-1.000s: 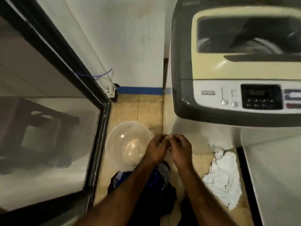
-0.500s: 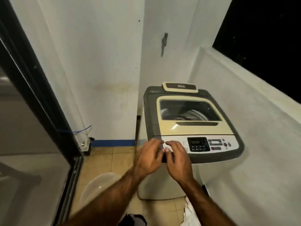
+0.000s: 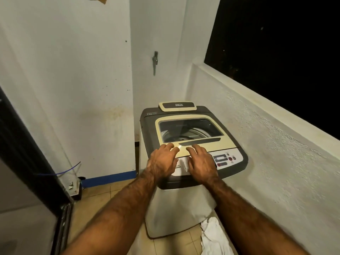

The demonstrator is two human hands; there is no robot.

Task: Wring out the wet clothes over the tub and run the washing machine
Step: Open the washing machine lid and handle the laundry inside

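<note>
A top-loading washing machine (image 3: pixel 185 205) stands in the corner, its cream lid (image 3: pixel 202 144) closed with a see-through window onto the drum. My left hand (image 3: pixel 162 161) and my right hand (image 3: pixel 201 162) hover side by side over the lid's front edge and the control panel (image 3: pixel 228 158), fingers spread and reaching toward the lid's recessed handle (image 3: pixel 199 141). Neither hand holds anything. Whether the fingertips touch the lid I cannot tell. The tub and the dark clothes are out of view.
A white cloth (image 3: pixel 213 236) lies crumpled on the tiled floor at the machine's right foot. A dark-framed glass door (image 3: pixel 31 162) runs along the left. A low white wall (image 3: pixel 276 162) borders the right, with a night-dark opening above.
The view rose from the floor, tub and clothes to the machine. Both hands moved forward from the panel's front edge to the lid's front edge and spread apart.
</note>
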